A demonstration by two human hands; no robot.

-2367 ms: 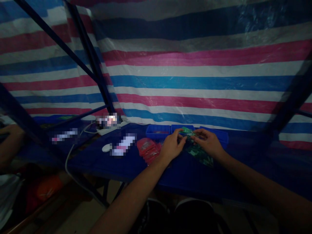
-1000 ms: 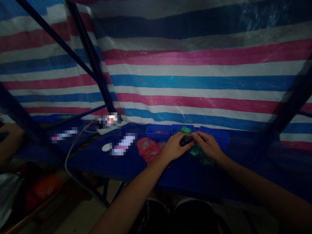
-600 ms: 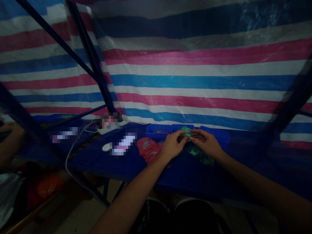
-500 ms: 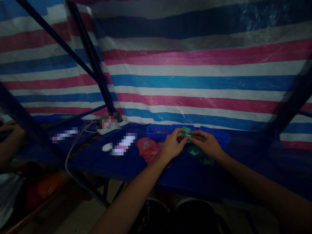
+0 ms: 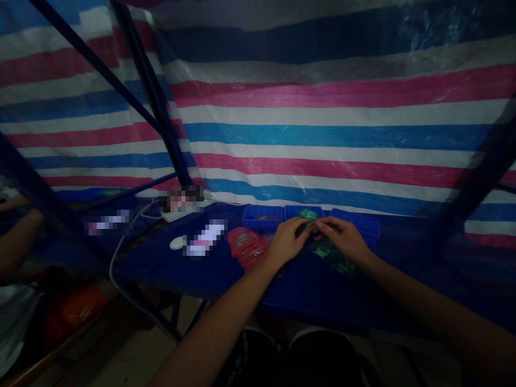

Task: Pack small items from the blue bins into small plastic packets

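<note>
The left hand (image 5: 287,239) and right hand (image 5: 347,241) are curling together at the fingertips — whether they are pinching anything, one cannot tell — while green packets (image 5: 331,257) are lying beside the right hand on the blue table (image 5: 302,290).

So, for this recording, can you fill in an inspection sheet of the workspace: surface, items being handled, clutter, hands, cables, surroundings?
Surface: blue tabletop, dimly lit.
Items handled: green packets at the hands; overlapping red packets beside the left forearm; three blue plastic bins behind.
Clutter: white oval object beside a pixelated flat item.
Hands: left hand and right hand close together, fingers bent; what they grip is unclear.
Cables: white cable hanging down at the table's left.
Surroundings: striped plastic sheeting, blue metal frame, another person's arm at left.
</note>
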